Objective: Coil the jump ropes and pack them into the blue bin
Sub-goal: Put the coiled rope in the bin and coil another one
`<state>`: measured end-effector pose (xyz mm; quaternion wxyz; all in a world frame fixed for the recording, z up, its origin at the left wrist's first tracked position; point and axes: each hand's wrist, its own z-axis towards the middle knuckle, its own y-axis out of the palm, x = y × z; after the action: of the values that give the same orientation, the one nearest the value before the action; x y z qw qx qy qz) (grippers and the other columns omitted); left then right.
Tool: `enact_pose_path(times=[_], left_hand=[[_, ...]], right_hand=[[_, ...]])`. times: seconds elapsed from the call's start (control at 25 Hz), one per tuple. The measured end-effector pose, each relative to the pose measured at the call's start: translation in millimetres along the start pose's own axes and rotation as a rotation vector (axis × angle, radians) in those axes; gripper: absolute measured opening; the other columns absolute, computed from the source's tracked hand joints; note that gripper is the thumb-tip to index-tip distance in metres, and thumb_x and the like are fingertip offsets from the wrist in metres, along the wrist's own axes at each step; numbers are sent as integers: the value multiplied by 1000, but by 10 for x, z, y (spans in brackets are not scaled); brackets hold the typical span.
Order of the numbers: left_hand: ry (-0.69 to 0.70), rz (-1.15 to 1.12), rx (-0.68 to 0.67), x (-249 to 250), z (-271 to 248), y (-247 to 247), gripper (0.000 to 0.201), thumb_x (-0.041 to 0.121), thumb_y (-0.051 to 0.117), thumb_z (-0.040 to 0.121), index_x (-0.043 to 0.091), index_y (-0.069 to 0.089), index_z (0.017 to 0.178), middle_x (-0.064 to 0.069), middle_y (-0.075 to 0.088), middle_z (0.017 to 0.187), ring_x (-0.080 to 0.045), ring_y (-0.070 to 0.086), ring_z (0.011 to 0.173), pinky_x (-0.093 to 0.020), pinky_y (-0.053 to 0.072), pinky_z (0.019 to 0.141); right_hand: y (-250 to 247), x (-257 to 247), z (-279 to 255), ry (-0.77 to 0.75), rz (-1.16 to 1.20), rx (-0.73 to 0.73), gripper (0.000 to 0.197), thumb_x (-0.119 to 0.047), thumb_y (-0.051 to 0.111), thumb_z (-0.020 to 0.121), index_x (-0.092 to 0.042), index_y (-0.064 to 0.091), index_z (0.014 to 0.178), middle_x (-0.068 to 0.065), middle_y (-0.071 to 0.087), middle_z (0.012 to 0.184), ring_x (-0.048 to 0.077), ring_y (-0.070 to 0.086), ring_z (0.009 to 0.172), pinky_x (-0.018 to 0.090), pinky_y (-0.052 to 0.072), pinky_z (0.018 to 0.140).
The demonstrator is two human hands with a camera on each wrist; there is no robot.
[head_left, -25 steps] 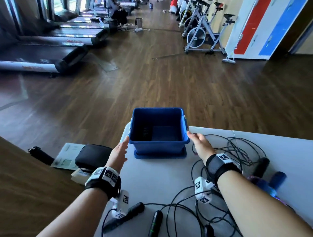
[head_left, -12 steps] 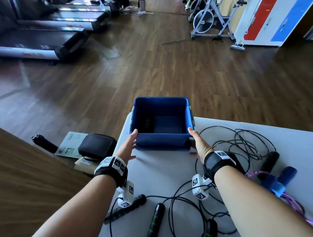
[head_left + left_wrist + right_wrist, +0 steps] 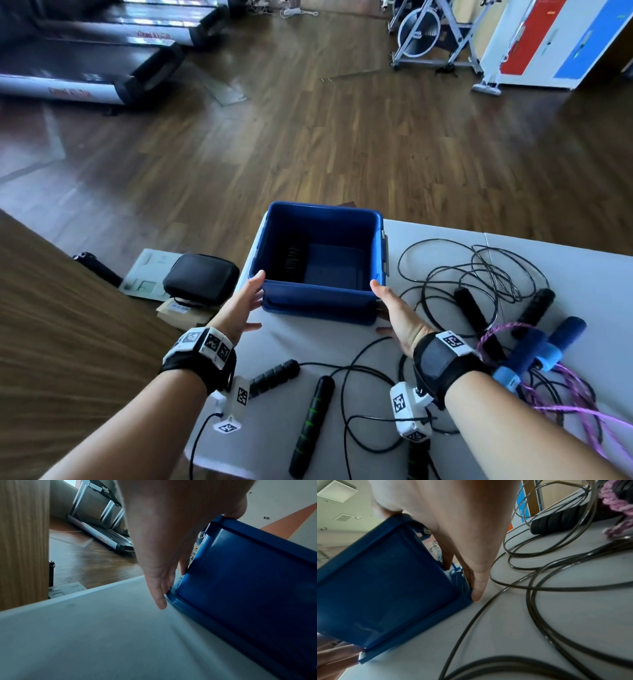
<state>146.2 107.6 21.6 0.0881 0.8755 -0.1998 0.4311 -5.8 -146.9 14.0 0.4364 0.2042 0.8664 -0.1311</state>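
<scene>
A blue bin (image 3: 318,306) stands on the white table (image 3: 318,346), near its far left corner. My left hand (image 3: 245,301) presses flat against the bin's left side, thumb at the rim. My right hand (image 3: 394,308) presses the right side the same way. In the left wrist view the left hand's fingers (image 3: 159,585) run straight down the bin (image 3: 248,588). In the right wrist view the right hand's fingers (image 3: 477,582) lie along the bin (image 3: 385,581). Something dark and coiled (image 3: 291,258) lies inside. Loose black jump ropes (image 3: 479,270) sprawl to the right, beside a purple rope with blue handles (image 3: 534,349).
Black handles (image 3: 313,411) and cords lie on the table between my forearms. A black case (image 3: 200,279) and papers sit just off the table's left edge. A wooden surface (image 3: 68,342) rises at the left. Treadmills (image 3: 85,85) and an exercise bike (image 3: 421,31) stand across the wood floor.
Both hands closed in from beside the bin onto its sides. The bin has slid toward me on the table.
</scene>
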Motion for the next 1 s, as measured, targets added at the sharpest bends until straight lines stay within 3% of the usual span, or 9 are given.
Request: enact_pose_path(times=[0.12, 0.32, 0.4, 0.52, 0.64, 0.72, 0.8, 0.88, 1.0], left_hand=[[-4, -26, 8, -126, -131, -89, 103, 84, 62, 52, 31, 53, 140, 3, 56, 141, -9, 52, 128, -54, 44, 106], [-10, -31, 13, -243, -226, -145, 108, 83, 62, 53, 27, 49, 145, 3, 56, 142, -12, 50, 131, -55, 41, 111], [-11, -23, 29, -238, -219, -127, 105, 81, 62, 58, 25, 48, 145, 1, 56, 141, -13, 51, 130, -54, 40, 112], [-11, -21, 65, -207, -216, -93, 88, 76, 59, 69, 22, 54, 137, -2, 58, 136, -16, 54, 125, -52, 41, 110], [20, -17, 88, -210, -284, -45, 53, 63, 51, 95, 22, 58, 128, -4, 61, 129, -19, 55, 121, -52, 42, 109], [39, 4, 112, -239, -348, -32, 50, 59, 47, 99, 23, 58, 130, -3, 61, 125, -20, 56, 121, -51, 45, 106], [59, 24, 144, -309, -414, -43, 47, 59, 51, 98, 23, 58, 127, -2, 62, 123, -21, 57, 118, -49, 50, 100], [117, 70, 200, -442, -520, -39, 41, 55, 57, 96, 22, 62, 121, -2, 65, 119, -21, 61, 112, -45, 55, 90], [234, 116, 299, -684, -763, 64, 22, 34, 60, 100, 19, 68, 114, -5, 71, 108, -26, 66, 104, -40, 55, 76]], right_hand=[[35, 175, -99, -13, -36, -6, 58, -60, 51, 96, -27, 52, 143, -14, 47, 134, 4, 38, 128, 31, 23, 114], [81, 246, -184, -40, -82, -13, 70, -66, 55, 89, -24, 52, 144, -13, 49, 135, 4, 40, 129, 26, 23, 111], [93, 203, -206, -67, -87, -12, 64, -65, 55, 90, -24, 55, 140, -12, 51, 133, 4, 42, 126, 25, 24, 109], [82, 176, -206, -95, -110, -7, 54, -66, 55, 90, -30, 59, 130, -13, 55, 128, 6, 45, 123, 26, 26, 109], [30, 164, -249, -123, -118, 3, 47, -57, 52, 97, -26, 60, 132, -12, 56, 126, 7, 47, 123, 26, 27, 109], [-30, 156, -315, -149, -111, 10, 33, -53, 52, 98, -31, 63, 119, -14, 60, 120, 7, 53, 115, 26, 32, 106], [-109, 173, -396, -164, -99, 37, 24, -52, 52, 99, -32, 64, 106, -13, 65, 111, 7, 60, 104, 33, 45, 100], [-215, 269, -473, -181, -112, 104, 26, -50, 58, 97, -27, 69, 100, -4, 72, 102, 16, 69, 94, 46, 58, 91], [-367, 445, -561, -224, -275, 169, 27, -47, 68, 86, -20, 74, 83, 0, 76, 77, 21, 74, 77, 51, 61, 80]])
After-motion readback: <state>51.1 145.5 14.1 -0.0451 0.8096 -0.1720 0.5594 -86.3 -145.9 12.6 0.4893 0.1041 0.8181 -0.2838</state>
